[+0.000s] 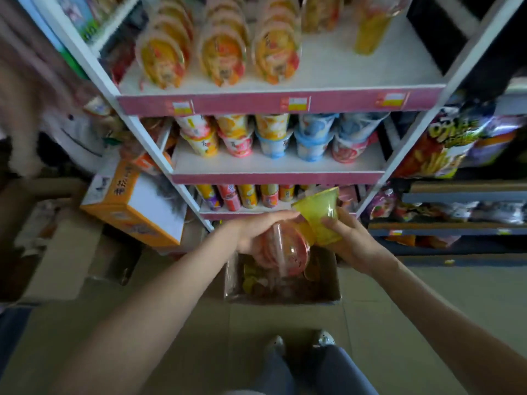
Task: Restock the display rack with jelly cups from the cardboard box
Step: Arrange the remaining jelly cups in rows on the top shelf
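My left hand (258, 233) grips a red jelly cup (288, 250), tilted on its side just above the open cardboard box (332, 283) on the floor. My right hand (352, 240) holds a yellow jelly cup (319, 213) right beside it, the two cups touching. More cups lie blurred inside the box. The white display rack (279, 169) with pink shelf edges rises in front of me. Rows of orange cups (222, 55) fill its top shelf, with bare shelf at the right near a single yellow cup (370, 32). Stacked cups (273, 138) crowd the middle shelf.
An orange and white carton (134, 206) leans against the rack's left post. Brown cardboard boxes (62, 252) sit on the floor at left. Snack bags (445, 143) hang on dark shelving at right. My feet (299, 343) stand on the tiled floor behind the box.
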Available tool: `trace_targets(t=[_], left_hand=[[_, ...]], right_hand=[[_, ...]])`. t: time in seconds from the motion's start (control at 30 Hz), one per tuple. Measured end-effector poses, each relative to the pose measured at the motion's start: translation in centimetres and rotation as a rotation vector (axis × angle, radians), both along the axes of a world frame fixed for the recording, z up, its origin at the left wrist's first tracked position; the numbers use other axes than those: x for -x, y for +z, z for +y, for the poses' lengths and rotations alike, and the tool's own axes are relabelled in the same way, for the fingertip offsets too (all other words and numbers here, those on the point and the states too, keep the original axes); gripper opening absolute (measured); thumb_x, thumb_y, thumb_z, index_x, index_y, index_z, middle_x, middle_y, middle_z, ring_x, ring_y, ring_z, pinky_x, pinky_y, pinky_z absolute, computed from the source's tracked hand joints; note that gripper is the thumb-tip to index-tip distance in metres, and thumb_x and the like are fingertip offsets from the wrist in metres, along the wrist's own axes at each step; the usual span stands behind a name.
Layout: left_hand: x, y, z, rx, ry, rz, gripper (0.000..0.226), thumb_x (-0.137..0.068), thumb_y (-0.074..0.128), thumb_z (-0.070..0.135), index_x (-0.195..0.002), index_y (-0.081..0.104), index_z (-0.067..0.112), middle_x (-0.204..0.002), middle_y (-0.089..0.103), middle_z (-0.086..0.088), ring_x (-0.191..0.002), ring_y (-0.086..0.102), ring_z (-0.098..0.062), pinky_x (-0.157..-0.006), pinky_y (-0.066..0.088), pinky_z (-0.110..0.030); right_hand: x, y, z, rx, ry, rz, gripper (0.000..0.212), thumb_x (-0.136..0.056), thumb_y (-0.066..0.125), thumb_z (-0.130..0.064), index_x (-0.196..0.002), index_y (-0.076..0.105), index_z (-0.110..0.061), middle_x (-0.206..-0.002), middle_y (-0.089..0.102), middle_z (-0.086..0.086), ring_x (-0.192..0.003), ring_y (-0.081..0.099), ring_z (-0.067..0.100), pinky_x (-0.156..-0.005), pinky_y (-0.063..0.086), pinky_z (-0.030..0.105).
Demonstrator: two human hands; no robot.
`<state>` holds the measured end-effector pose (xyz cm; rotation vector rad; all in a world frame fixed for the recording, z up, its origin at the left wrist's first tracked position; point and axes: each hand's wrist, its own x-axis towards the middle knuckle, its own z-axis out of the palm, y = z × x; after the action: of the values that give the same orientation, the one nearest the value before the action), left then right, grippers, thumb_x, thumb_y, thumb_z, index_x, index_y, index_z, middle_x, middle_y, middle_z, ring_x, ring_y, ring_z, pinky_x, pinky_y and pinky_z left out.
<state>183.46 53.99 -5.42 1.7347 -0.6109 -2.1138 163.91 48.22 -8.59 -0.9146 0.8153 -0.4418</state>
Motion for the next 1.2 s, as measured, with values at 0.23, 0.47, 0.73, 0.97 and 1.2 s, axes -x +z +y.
trace_targets(t=[0.23,0.47,0.73,0.97,1.2], left_hand=[[0.7,7.2,-3.3,0.205,-0.023,0.098,0.068,-0.075,0.042,0.073,-0.103,0.061,0.015,-0.08,0.07,-0.005,-0.059,0.067,-0.018,-0.042,0.05,-0.023],[2.5,12.0,-7.2,0.564,-0.17,0.253,0.083,-0.061,0.084,0.047,-0.128,0.046,0.015,-0.1,0.071,0.0,-0.089,0.068,-0.015,-0.066,0.04,-0.029],[8.0,15.1,-13.8,1.054,-0.056,-0.325,0.086,-0.056,0.088,0.036,-0.122,0.038,0.059,-0.116,0.061,0.02,-0.104,0.061,-0.006,-0.067,0.05,-0.017],[7.2,14.6,-16.4,1.306,-0.006,-1.022,0.074,-0.053,0.072,0.073,-0.112,0.062,0.029,-0.092,0.058,0.008,-0.087,0.057,-0.008,-0.069,0.042,-0.014],[6.8,15.1,-17.8,1.094,0.239,-0.52,0.048,-0.058,0.059,0.071,-0.096,0.067,0.042,-0.095,0.072,0.02,-0.096,0.064,0.002,-0.082,0.048,-0.017]], right_hand=[[0.8,5.6,-0.9,0.091,-0.161,-0.04,0.048,-0.081,0.059,-0.03,-0.125,0.05,-0.013,-0.112,0.068,0.009,-0.095,0.069,0.025,-0.068,0.057,0.035],[3.1,10.6,-7.2,0.226,-0.237,-0.099,0.054,-0.084,0.064,-0.035,-0.131,0.048,-0.013,-0.114,0.067,0.012,-0.103,0.066,0.03,-0.089,0.053,0.048],[4.0,15.1,-16.2,0.39,-0.284,-0.088,0.021,-0.094,0.052,-0.005,-0.113,0.057,-0.012,-0.095,0.07,0.005,-0.076,0.07,0.012,-0.06,0.055,0.022],[1.8,15.1,-19.2,0.447,-0.231,-0.079,0.02,-0.091,0.058,-0.003,-0.107,0.061,-0.015,-0.09,0.071,-0.002,-0.083,0.067,0.001,-0.067,0.052,0.014],[0.4,15.2,-22.3,0.541,-0.206,-0.096,0.043,-0.081,0.064,-0.008,-0.122,0.056,-0.016,-0.112,0.069,0.008,-0.105,0.066,0.025,-0.092,0.052,0.045]])
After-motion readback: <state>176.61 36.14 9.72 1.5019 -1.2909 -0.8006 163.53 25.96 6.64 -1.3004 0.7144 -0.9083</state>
